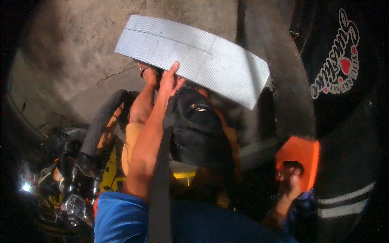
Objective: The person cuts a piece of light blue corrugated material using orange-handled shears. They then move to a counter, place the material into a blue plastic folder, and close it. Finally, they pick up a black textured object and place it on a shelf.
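Note:
My left hand [172,81] grips the near edge of a long, silvery panel [190,50] with fine ridges, its thumb on top and its fingers partly beneath. The panel slants down to the right above a concrete floor, with a thin dark line along part of its upper face. At the lower right, my right hand [292,184] is closed around the orange handle [302,156] of a handsaw. The saw's broad, dull blade [285,73] runs away from me past the panel's right end; whether they touch I cannot tell.
A black bag [198,121] hangs at my front on a dark strap [160,182]. Motorcycle parts [77,170] crowd the lower left. Along the right stands a dark surface with a heart sticker [344,65]. The concrete floor [81,48] has a crack near my foot.

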The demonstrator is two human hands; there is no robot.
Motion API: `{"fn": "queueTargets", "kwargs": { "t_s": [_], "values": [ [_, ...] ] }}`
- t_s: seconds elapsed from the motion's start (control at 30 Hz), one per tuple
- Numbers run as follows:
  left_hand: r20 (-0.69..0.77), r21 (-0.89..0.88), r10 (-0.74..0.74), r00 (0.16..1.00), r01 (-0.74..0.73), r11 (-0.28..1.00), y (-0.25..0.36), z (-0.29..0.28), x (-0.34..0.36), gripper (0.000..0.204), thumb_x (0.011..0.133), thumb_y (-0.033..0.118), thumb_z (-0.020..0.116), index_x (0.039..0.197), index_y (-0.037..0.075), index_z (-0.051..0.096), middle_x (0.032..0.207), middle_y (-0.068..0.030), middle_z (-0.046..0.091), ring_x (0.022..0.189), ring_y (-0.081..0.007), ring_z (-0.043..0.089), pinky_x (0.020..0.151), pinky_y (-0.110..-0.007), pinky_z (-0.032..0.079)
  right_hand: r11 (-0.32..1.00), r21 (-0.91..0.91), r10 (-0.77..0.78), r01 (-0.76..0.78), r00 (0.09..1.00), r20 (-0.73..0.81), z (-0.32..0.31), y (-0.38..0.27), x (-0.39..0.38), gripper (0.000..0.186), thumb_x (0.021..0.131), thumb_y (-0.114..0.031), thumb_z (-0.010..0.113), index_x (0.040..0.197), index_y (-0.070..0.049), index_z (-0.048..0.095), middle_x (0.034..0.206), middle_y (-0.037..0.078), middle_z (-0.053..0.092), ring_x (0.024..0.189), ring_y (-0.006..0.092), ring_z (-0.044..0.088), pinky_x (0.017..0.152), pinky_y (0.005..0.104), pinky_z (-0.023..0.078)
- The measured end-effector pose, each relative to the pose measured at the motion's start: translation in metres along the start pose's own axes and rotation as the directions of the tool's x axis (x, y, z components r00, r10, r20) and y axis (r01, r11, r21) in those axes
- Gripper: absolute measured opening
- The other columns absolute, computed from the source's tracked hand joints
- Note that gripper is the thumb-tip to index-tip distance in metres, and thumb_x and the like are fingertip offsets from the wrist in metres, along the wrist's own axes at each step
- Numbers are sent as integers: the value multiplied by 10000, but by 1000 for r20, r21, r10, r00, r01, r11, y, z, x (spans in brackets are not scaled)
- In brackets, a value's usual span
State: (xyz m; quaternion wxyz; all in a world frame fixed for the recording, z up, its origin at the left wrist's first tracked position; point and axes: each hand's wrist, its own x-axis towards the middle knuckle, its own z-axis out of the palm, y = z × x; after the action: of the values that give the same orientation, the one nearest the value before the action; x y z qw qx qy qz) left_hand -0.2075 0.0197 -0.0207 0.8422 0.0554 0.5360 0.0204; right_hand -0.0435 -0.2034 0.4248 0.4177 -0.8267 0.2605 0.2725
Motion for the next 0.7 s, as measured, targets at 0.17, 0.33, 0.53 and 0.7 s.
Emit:
{"fn": "queueTargets", "kwargs": {
  "t_s": [0.17,0.33,0.53,0.7],
  "values": [
    [26,-126,30,999,-26,992,8,49,-33,451,928,210,666,1270,-21,483,1244,-146,564,1125,-276,582,934,-463,545,1000,8,3,-3,999,44,-22,9,1,454,817,-249,701,1177,-34,526,1024,105,582,811,217,575,664,352,493],
    [67,-158,-3,998,14,987,-9,40,-2,374,928,168,665,1219,-13,516,1209,-109,578,1120,-268,581,957,-489,529,997,-17,-72,73,997,25,-8,24,16,282,820,-244,708,947,-101,501,842,37,523,657,191,536,580,333,465],
    [127,-255,26,992,7,967,-47,36,45,306,935,154,658,1149,-27,535,1136,-108,601,1034,-253,613,960,-444,539,992,-76,-106,102,993,-53,2,49,25,326,815,-258,748,997,-40,588,885,42,597,738,166,581,659,311,495],
    [192,-259,-69,979,118,959,-54,23,78,352,964,185,623,1188,-61,508,1143,-127,582,974,-249,618,880,-379,575,959,-195,-209,206,978,4,-3,72,33,381,815,-269,753,1055,-17,599,917,51,607,776,174,595,701,315,507]
  ]
}}
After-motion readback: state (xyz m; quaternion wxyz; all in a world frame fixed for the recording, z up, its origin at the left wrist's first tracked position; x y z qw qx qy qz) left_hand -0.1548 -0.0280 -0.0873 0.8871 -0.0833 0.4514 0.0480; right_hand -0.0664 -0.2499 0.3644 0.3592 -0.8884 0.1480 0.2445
